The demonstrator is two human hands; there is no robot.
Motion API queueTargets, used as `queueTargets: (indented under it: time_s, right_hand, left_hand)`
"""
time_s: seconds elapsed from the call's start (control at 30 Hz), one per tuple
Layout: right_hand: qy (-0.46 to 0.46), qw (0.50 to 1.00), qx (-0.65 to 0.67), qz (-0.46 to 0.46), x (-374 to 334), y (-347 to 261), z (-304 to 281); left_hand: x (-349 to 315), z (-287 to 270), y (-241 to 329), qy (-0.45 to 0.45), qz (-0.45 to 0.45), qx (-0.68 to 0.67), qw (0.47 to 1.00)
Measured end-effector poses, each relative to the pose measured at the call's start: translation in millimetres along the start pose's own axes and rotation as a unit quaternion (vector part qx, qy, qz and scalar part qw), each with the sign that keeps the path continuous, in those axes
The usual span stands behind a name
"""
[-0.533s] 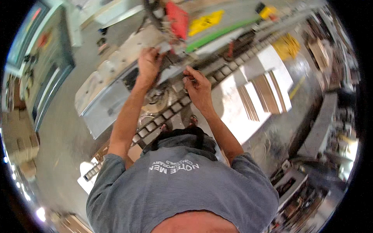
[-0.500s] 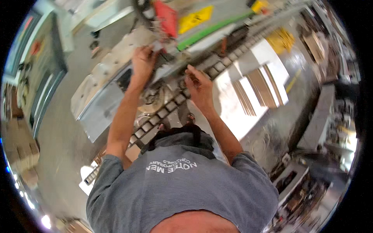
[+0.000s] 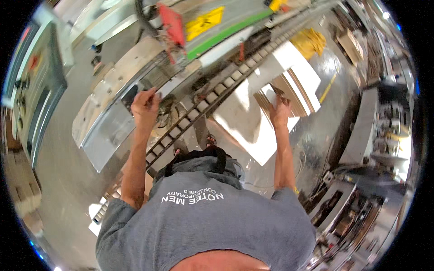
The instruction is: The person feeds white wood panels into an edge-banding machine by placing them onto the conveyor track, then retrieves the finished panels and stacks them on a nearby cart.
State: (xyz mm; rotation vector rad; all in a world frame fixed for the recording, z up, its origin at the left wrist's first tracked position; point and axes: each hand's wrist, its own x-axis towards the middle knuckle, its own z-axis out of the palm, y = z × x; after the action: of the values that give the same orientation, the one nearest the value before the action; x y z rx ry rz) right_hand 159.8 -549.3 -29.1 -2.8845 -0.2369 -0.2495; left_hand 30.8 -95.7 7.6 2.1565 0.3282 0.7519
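Observation:
My left hand [image 3: 145, 107] is closed, its fingers curled together beside the metal bed of an edge-working machine [image 3: 190, 74]. What is between these fingers, if anything, is too small to make out. Out to the right, my right hand [image 3: 281, 112] has its fingers closed on a narrow white panel [image 3: 268, 94] at the near side of a stack of white panels with brown edges [image 3: 299, 92]. This stack rests on a larger white board [image 3: 246, 119].
A track of pale blocks [image 3: 211, 97] runs diagonally between the machine and the white board. Farther off are a red plate [image 3: 171, 22], a yellow warning sign [image 3: 204, 23] and yellow cloth [image 3: 308, 42]. A pale table with a metal front [image 3: 106, 147] stands left.
My right hand has moved from the track right to the panel stack. My left hand has drawn back toward me from the machine. The whole view has shifted slightly.

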Motion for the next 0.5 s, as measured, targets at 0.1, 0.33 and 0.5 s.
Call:
queueTargets:
  time_s: [0.1,0.33,0.5]
  right_hand:
    - [0.077,0.995,-0.003,-0.067,-11.1,-8.7,-14.9]
    - [-0.124,0.710,0.686,0.096,-34.6,-182.4,-44.3]
    - [-0.237,0.530,0.814,0.029,-55.0,-303.9,10.3]
  left_hand:
    - [-14.8,-2.6,16.2,0.009,-0.023,-0.037,0.999]
    - [-52.0,-24.5,73.9,-0.141,0.077,-0.042,0.986]
    - [-59.4,-65.2,62.4,-0.148,-0.141,-0.148,0.968]
